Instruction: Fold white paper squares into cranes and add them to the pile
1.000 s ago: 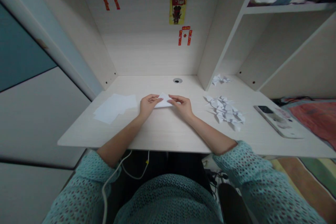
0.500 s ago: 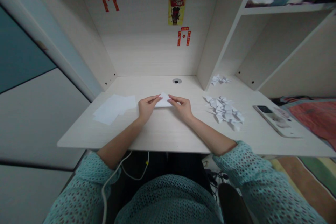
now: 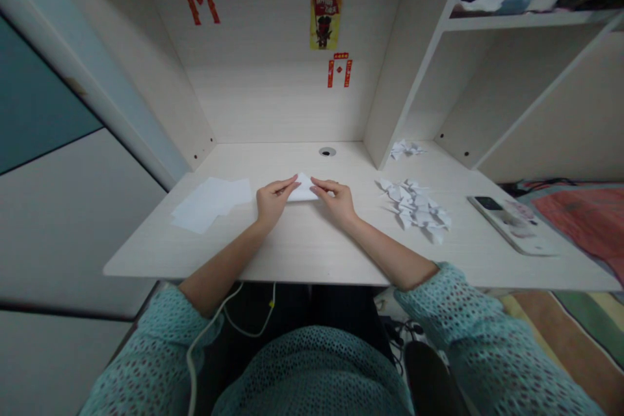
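White folded paper (image 3: 303, 188) with a pointy top is in front of the round hole (image 3: 327, 151) in the desk (image 3: 302, 247), a bit to its left. The left hand (image 3: 271, 203) pinches one side of the paper, and the right hand (image 3: 337, 200) pinches the other side. The hands are apart, with the paper between them. I can't tell if the paper touches the desk. Well to the left of the hole are flat white sheets (image 3: 210, 203). To the right of the hole, and nearer the person, is a big heap of folded paper bits (image 3: 415, 206). A small heap (image 3: 407, 149) is straight to the right of the hole. On the wall above the hole is a yellow picture (image 3: 314, 16).
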{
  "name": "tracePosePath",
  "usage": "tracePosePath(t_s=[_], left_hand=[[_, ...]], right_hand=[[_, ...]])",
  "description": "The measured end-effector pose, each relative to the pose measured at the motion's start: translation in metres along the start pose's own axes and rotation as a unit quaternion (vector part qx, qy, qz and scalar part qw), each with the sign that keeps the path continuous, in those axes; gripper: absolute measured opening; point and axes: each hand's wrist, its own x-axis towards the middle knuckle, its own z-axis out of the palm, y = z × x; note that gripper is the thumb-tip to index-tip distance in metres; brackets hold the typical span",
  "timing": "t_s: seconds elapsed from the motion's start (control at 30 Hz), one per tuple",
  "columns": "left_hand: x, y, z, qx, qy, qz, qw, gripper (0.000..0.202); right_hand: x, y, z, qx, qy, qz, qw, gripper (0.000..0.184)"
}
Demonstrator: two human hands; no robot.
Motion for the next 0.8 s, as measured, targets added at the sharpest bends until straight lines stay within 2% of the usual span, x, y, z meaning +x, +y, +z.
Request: tracePosePath(t_s=[0.33, 0.53, 0.63, 0.7, 0.8], left_hand=[[-0.0005, 0.0023, 0.0003, 0.001, -0.017, -0.008, 1.000, 0.031], [0.0015, -0.0014, 0.0041, -0.042, -0.037, -0.069, 0.996, 0.037], [0.0035, -0.0049, 0.0053, -0.069, -0.047, -0.113, 0.990, 0.045], [0.0048, -0.0058, 0.0055, -0.083, -0.047, -0.135, 0.986, 0.051], [0.0072, -0.0038, 0.0062, -0.092, -0.024, -0.139, 0.986, 0.054]], right_hand=[[0.0018, 0.0068, -0.0012, -0.001, -0.006, -0.001, 1.000, 0.026], [0.0030, 0.0068, -0.0039, -0.064, -0.034, -0.038, 0.997, 0.022], [0.0034, 0.0040, -0.0050, -0.089, -0.043, -0.035, 0.994, 0.021], [0.0040, 0.0025, -0.0050, -0.067, -0.035, -0.008, 0.997, 0.027], [0.0056, 0.0012, -0.0042, 0.035, 0.001, 0.070, 0.997, 0.059]])
